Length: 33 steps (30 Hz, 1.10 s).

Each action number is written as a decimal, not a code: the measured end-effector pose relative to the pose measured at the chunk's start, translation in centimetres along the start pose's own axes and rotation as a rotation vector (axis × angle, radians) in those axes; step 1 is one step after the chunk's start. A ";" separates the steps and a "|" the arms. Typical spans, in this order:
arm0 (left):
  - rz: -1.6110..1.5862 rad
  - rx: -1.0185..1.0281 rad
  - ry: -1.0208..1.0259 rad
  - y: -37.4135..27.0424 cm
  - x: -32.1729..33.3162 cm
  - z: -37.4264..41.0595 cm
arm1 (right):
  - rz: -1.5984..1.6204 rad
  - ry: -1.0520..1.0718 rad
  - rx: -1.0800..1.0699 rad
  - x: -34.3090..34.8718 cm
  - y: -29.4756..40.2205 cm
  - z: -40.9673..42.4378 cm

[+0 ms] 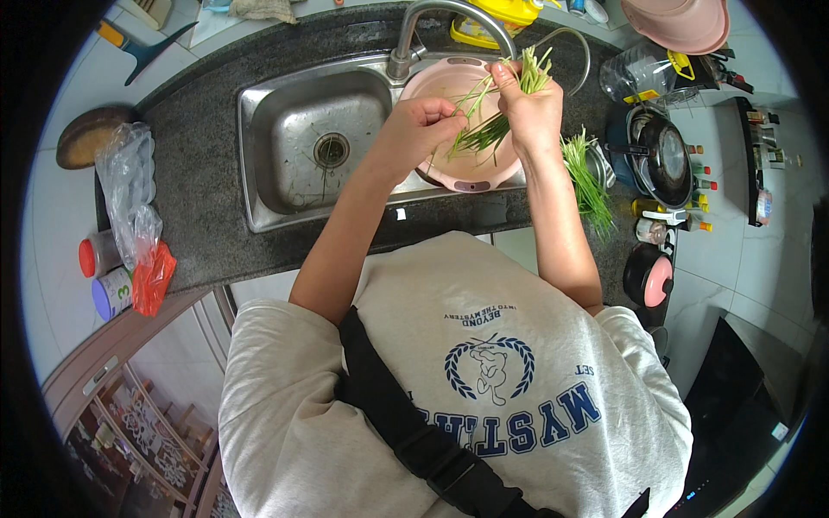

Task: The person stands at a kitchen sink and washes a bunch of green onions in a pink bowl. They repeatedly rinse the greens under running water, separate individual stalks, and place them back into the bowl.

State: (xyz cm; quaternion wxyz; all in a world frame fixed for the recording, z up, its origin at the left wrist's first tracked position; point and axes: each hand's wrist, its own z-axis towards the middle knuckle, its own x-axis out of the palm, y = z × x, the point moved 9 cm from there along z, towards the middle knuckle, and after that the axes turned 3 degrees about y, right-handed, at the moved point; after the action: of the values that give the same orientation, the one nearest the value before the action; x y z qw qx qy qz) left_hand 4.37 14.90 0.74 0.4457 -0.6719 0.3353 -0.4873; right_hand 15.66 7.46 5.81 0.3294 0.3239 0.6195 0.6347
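My right hand (pixel 534 107) grips a bunch of thin green stalks, likely garlic chives (pixel 536 70), by their pale ends, with the leaves hanging down over a pink plastic basin (pixel 475 183). My left hand (pixel 427 129) is beside the bunch, its thumb and fingers pinched on a few thin stalks. The basin holds water and sits over the right part of the sink, under the curved metal faucet (pixel 403 61). Another pile of green stalks (pixel 589 188) lies on the counter to the right of my right forearm.
At left is the steel sink basin (pixel 278 149), with plant bits around its drain (pixel 331 151). A yellow jug (pixel 495 19) stands behind the faucet. Pans (pixel 664 155), bottles and a black pot with a pink lid (pixel 657 280) line the right side. A plastic bag (pixel 129 194) lies far left.
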 end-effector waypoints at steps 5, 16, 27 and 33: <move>-0.033 -0.030 0.031 1.5 -0.3 -0.6 | 0.078 -0.021 0.021 -0.9 0.2 0.5; 0.146 -0.172 0.026 4.2 -5.4 -4.8 | 0.146 -0.141 -0.049 -4.2 0.7 1.5; 0.090 -0.077 -0.354 3.2 -19.9 -10.0 | 0.112 -0.266 -0.002 -9.6 0.2 1.2; -0.519 0.255 -0.387 6.8 -27.5 -11.0 | 0.110 -0.356 -0.013 -14.6 -0.8 0.8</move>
State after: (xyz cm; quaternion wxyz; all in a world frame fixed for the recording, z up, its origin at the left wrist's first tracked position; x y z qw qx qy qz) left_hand -14.50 33.72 -13.94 0.4428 -0.7536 -0.0010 -0.4858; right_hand 24.70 -4.10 4.99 0.4007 0.4625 0.5287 0.5882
